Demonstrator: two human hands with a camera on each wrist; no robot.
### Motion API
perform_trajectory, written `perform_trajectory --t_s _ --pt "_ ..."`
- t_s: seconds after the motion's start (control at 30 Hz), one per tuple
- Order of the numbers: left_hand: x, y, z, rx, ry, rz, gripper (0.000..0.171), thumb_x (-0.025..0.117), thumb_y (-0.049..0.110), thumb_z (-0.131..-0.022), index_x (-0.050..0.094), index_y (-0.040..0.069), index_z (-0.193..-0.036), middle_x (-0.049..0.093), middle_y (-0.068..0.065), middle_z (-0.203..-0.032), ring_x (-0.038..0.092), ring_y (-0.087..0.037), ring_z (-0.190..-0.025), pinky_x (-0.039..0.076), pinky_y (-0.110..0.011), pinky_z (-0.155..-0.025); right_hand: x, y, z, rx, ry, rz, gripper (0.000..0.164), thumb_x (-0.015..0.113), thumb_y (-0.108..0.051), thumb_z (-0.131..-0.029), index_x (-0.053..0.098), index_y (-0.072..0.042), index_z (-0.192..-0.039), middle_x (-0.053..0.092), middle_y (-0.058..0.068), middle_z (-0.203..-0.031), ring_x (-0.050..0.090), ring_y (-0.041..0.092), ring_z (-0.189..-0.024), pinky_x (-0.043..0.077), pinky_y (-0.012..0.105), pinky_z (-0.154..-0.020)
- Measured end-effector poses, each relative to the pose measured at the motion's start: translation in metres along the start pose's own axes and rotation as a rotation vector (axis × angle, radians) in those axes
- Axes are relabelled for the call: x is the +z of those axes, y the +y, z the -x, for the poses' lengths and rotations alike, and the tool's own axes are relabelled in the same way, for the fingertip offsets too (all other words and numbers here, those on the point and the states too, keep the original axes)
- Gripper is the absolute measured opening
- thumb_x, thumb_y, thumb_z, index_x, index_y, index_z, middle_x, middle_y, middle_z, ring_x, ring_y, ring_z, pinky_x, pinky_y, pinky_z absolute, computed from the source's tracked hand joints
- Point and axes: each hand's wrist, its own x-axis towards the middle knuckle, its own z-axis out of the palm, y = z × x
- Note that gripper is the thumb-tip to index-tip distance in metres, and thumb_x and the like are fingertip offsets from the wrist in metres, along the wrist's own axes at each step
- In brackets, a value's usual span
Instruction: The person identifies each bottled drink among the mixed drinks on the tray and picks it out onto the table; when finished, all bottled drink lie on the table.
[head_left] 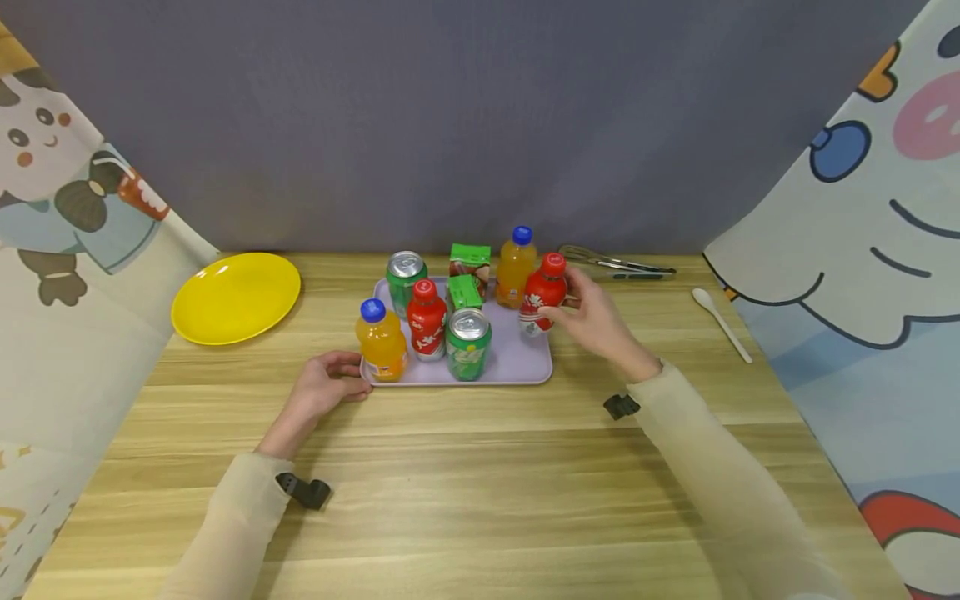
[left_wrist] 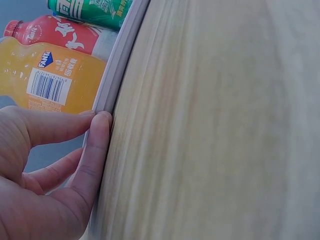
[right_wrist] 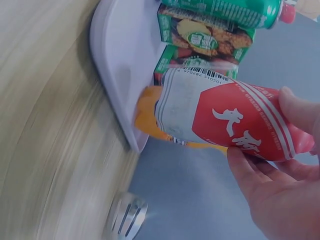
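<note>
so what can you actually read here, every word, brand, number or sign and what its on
"FANT" (last letter unclear): orange bottle by the left hand
"回收我": same orange bottle
"6 970282 510501": barcode number on the red bottle in the right hand
Too small, blurred or stylised to read surely: other lettering on these bottles, the green cans and boxes

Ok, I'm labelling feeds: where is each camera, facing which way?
Head: worn on the head, looks forward and down at a lilac rectangular plastic tray; left hand, right hand and beige cloth sleeves show.
Left wrist: worn there, looks at the tray's rim; left hand shows.
Right wrist: worn there, looks at the right hand holding a red and white rounded plastic bottle.
Shared: head and right wrist show that bottle.
</note>
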Motion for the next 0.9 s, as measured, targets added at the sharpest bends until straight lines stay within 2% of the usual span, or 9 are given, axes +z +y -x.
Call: perform_trajectory --t_s 0.03,0.17,0.37,0.47,0.7,0.9 --pt "0.000 0.000 0.000 -0.001 0.001 0.000 0.055 0.068 -0.013 -0.079 0.045 -0.012 -0.129 0.053 -0.028 -0.112 0.064 -0.021 -0.079 0.059 -0.033 -0.076 -0.002 0.001 0.001 0.001 0.000 0.001 0.060 0.071 0.004 -0.083 0.040 0.009 -0.135 0.055 0.029 -0.120 0.055 0.039 -0.106 0.051 0.050 -0.090" --pt "0.000 0.001 0.001 -0.004 0.000 -0.009 0.055 0.068 -0.012 -0.080 0.045 -0.012 -0.130 0.053 -0.028 -0.113 0.064 -0.021 -0.079 0.059 -0.033 -0.076 -0.011 0.029 0.000 -0.005 0.028 0.018 0.062 0.073 -0.001 -0.083 0.041 0.004 -0.136 0.057 0.024 -0.120 0.056 0.035 -0.106 0.053 0.046 -0.089" --pt "-0.001 0.002 0.001 -0.009 -0.001 -0.028 0.054 0.068 -0.011 -0.081 0.045 -0.011 -0.130 0.054 -0.028 -0.113 0.064 -0.022 -0.079 0.059 -0.033 -0.075 -0.026 0.038 0.003 0.028 0.066 0.049 0.061 0.074 -0.004 -0.083 0.043 0.002 -0.136 0.058 0.020 -0.119 0.057 0.031 -0.105 0.053 0.045 -0.088" --pt "-0.001 0.002 0.001 -0.011 -0.006 -0.032 0.055 0.068 -0.011 -0.081 0.045 -0.011 -0.131 0.054 -0.028 -0.114 0.064 -0.022 -0.080 0.059 -0.033 -0.075 -0.032 0.040 0.003 0.035 0.080 0.068 0.058 0.073 -0.002 -0.083 0.045 0.003 -0.133 0.059 0.020 -0.117 0.058 0.030 -0.103 0.053 0.045 -0.088" --pt "-0.001 0.002 0.002 -0.009 -0.014 -0.016 0.055 0.067 -0.012 -0.081 0.043 -0.012 -0.131 0.053 -0.029 -0.114 0.064 -0.024 -0.081 0.059 -0.034 -0.077 -0.040 0.025 0.005 -0.017 0.067 0.094 0.055 0.070 0.008 -0.082 0.043 0.013 -0.129 0.057 0.030 -0.113 0.057 0.040 -0.100 0.053 0.052 -0.084" --pt "-0.001 0.003 0.002 -0.007 -0.018 -0.022 0.055 0.067 -0.012 -0.081 0.043 -0.012 -0.131 0.053 -0.029 -0.113 0.064 -0.024 -0.081 0.059 -0.034 -0.076 -0.045 0.050 -0.002 0.036 0.081 0.092 0.058 0.072 0.000 -0.083 0.042 0.008 -0.133 0.058 0.026 -0.117 0.058 0.034 -0.103 0.056 0.036 -0.084"
